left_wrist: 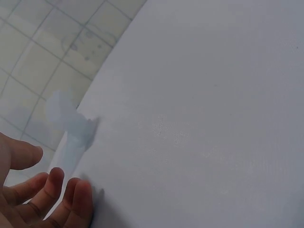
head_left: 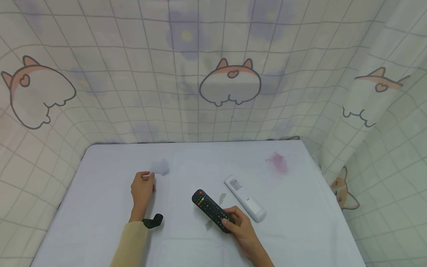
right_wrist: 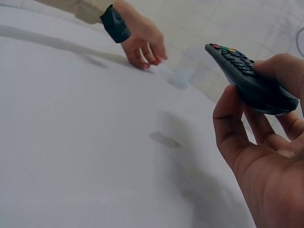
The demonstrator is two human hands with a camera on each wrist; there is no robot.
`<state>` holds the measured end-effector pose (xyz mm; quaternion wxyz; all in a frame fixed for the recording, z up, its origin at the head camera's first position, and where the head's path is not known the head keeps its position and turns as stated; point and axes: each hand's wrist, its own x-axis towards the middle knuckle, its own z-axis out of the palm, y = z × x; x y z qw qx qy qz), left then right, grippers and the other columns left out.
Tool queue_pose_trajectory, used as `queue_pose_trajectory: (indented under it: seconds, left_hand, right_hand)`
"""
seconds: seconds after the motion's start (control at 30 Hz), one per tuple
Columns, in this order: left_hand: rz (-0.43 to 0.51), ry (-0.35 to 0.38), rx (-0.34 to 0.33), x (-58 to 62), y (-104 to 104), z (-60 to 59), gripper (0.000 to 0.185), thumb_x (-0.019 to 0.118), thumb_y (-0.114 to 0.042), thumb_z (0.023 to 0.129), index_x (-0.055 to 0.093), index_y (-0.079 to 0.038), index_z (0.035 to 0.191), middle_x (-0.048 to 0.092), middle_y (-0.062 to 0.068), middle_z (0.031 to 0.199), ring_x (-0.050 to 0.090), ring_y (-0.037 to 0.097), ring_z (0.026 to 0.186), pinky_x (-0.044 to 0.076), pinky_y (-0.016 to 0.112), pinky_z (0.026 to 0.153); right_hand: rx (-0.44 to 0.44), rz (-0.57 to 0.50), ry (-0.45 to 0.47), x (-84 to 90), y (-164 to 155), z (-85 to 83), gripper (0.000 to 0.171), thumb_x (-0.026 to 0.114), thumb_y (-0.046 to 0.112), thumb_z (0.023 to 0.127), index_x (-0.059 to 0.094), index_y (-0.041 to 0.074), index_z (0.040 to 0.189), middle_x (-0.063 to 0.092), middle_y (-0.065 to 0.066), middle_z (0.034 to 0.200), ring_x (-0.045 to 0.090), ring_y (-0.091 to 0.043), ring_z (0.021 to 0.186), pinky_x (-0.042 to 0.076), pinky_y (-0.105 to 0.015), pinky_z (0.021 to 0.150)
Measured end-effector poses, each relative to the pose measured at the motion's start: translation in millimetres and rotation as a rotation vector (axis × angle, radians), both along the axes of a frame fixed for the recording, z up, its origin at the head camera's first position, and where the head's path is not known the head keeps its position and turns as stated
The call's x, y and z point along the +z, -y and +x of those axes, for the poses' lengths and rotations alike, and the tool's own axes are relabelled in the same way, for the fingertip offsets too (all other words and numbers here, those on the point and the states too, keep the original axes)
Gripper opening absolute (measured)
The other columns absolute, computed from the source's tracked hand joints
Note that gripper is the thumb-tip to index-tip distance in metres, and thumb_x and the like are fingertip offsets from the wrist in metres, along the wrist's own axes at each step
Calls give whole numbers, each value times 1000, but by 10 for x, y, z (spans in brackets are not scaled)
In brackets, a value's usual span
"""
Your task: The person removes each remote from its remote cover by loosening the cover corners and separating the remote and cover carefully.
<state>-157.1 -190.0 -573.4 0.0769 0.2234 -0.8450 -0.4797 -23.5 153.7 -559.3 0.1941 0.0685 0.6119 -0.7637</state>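
Note:
My right hand point(head_left: 242, 230) grips a black remote control point(head_left: 213, 210) by its near end, buttons up, thumb on top. In the right wrist view the remote point(right_wrist: 251, 83) is held above the table, with fingers beneath it. My left hand point(head_left: 143, 191) is near the table's far left part, fingers loosely bent. A gap shows between its thumb point(left_wrist: 24, 154) and fingers in the left wrist view. Just beyond its fingertips is a pale bluish, see-through patch point(head_left: 161, 167), too blurred to identify. A white remote control point(head_left: 245, 198) lies label side up beside my right hand.
The white-covered table point(head_left: 100, 200) ends at a checked curtain point(head_left: 186, 122) printed with corgis. A pink stain point(head_left: 278, 163) marks the cloth at back right. Small grey marks point(head_left: 222, 198) lie near the black remote. A black strap point(head_left: 153, 221) circles the left wrist.

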Motion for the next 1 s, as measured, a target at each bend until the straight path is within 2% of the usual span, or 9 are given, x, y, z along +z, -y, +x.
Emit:
queue_pose_trajectory:
  seconds: [0.3, 0.5, 0.63, 0.83, 1.0]
  left_hand:
    - [16, -22, 2, -24, -68, 203, 32, 59, -26, 105, 65, -1, 124, 73, 22, 104, 61, 7, 57, 47, 20, 56]
    - [38, -36, -34, 13, -195, 340, 28, 61, -25, 105, 67, -4, 122, 73, 19, 106, 63, 6, 65, 52, 16, 59]
    - [103, -41, -98, 70, -295, 463, 28, 62, -26, 106, 68, -4, 122, 73, 20, 107, 68, 9, 71, 55, 16, 63]
    - [316, -6, -234, 176, -502, 631, 30, 62, -28, 107, 69, -6, 126, 72, 18, 114, 69, 16, 87, 59, 22, 77]
    - [423, 24, -339, 274, -684, 755, 34, 62, -31, 106, 68, -9, 131, 73, 15, 119, 69, 17, 94, 61, 27, 84]
  right_hand:
    - [-6, -21, -27, 49, 74, -22, 43, 73, 13, 97, 51, 0, 132, 63, -15, 139, 65, -22, 128, 56, -32, 105]
    - [3, -42, -34, 86, 137, -27, 45, 73, 13, 97, 49, 0, 133, 61, -13, 139, 65, -21, 129, 55, -35, 107]
    - [-5, -53, -24, 82, 185, -33, 44, 73, 13, 97, 49, 0, 132, 61, -12, 138, 65, -21, 128, 56, -35, 107]
    - [-36, -63, -21, 79, 266, -48, 46, 74, 15, 97, 49, 1, 133, 59, -16, 141, 64, -23, 130, 56, -34, 106]
    - [-50, -72, -17, 84, 346, -71, 52, 75, 16, 96, 47, 0, 136, 58, -19, 142, 64, -24, 129, 56, -34, 106]
